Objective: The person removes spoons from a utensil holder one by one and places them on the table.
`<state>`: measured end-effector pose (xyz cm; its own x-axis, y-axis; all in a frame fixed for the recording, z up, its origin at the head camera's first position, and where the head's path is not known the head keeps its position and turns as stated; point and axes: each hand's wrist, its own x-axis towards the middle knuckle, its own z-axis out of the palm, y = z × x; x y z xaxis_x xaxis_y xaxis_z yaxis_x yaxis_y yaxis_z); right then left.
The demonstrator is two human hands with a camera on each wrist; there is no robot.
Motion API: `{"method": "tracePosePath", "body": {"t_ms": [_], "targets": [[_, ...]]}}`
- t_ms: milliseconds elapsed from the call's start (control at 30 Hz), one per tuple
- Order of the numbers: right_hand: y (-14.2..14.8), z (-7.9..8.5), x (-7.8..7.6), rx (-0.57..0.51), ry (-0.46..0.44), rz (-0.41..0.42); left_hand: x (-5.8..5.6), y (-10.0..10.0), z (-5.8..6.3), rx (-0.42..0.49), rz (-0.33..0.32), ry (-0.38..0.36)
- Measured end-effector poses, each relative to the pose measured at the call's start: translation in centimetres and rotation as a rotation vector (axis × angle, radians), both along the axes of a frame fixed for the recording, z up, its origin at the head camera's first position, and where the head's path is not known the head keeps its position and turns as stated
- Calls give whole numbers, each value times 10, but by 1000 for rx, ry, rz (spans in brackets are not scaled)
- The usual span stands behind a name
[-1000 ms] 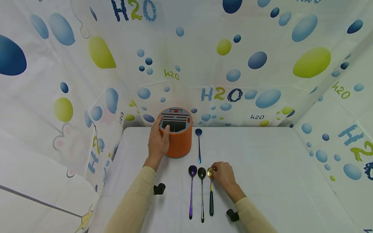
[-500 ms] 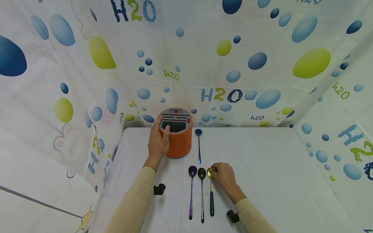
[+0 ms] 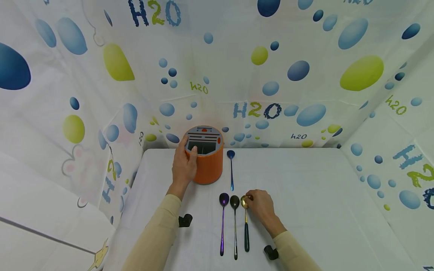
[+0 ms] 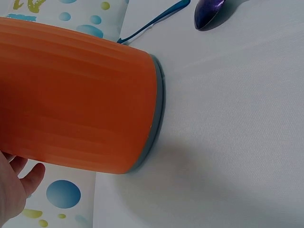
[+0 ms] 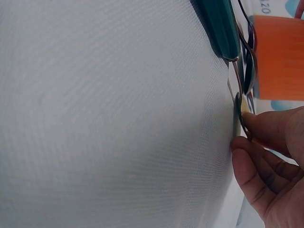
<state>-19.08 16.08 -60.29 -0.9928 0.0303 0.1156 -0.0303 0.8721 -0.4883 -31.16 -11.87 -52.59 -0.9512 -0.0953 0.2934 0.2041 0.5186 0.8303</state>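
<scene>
An orange cylindrical utensil holder point(image 3: 208, 171) with a grey slotted top stands at the back of the table. My left hand point(image 3: 183, 169) grips its left side, thumb at the rim of the opening; the left wrist view shows the holder's ribbed wall point(image 4: 80, 95). A gold spoon with a dark green handle point(image 3: 246, 237) lies nearest my right hand point(image 3: 261, 205), which pinches the edge of its bowl between thumb and fingertips. In the right wrist view the green handle point(image 5: 221, 26) points away from those fingers. Beside it lie a black spoon point(image 3: 235, 226) and a purple spoon point(image 3: 222, 226).
A blue spoon point(image 3: 232, 169) lies just right of the utensil holder. White cloth covers the table point(image 3: 305, 180), and a bubble-printed curtain point(image 3: 230, 75) rises behind and at both sides. A black wrist mount point(image 3: 185, 220) sticks out beside the left sleeve.
</scene>
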Motion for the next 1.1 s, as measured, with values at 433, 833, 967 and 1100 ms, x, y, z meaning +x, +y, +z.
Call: {"method": "tracePosePath", "body": {"t_ms": [433,833,967,1100], "targets": [[1,-1,0,13,1,-3,0,0,-1,-8,5,-7],[1,-2,1,36,-36,-19,0,-1,-3,-14,6,3],[1,-1,2,42,-26,-11,0,-1,-3,-15,7,1],[3,1,2,34,7,-5,0,-1,-2,-9,3,5]]}}
